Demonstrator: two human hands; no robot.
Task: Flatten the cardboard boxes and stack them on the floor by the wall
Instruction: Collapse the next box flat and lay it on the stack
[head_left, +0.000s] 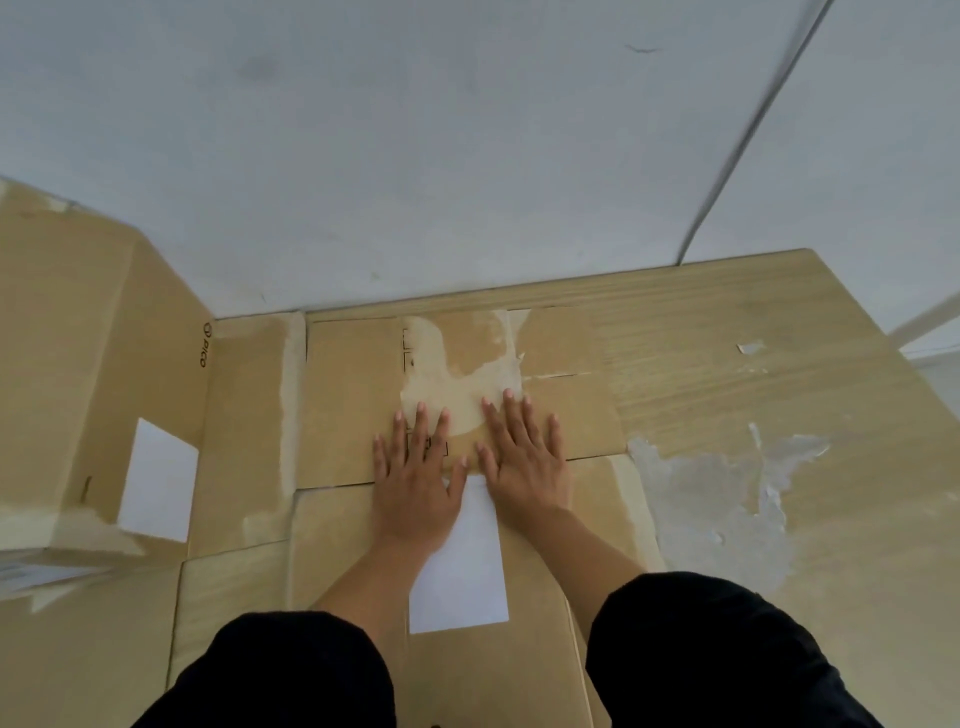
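A flattened cardboard box (353, 395) lies on the wood-grain floor (727, 364), its far edge right up against the pale grey wall (415, 156). The board is plain tan, matte, creased into rectangular panels with thin slits between the flaps. A glossy patch of torn packing tape (452, 374) runs down its middle, ragged at the edges, and a strip of the same tape (291, 405) follows the fold to the left. A clean white label (460, 566) sits on the near panel, a crisp rectangle partly covered by the hands.

The left hand (415, 483) and the right hand (524, 462) lie palm-down side by side on the flattened box, thumbs nearly touching. The fingers (421, 426) of both are straight and spread apart, flat against the board and gripping nothing; the tips of several rest on the tape patch. Black sleeves (717, 649) cover the arms near the camera.

To the left another cardboard box (78, 364) with its own white label (158, 483) looks still partly upright. On the right, the floor carries a whitish, flaky scuffed patch (727, 493), and a thin grey cable (737, 145) runs down the wall.
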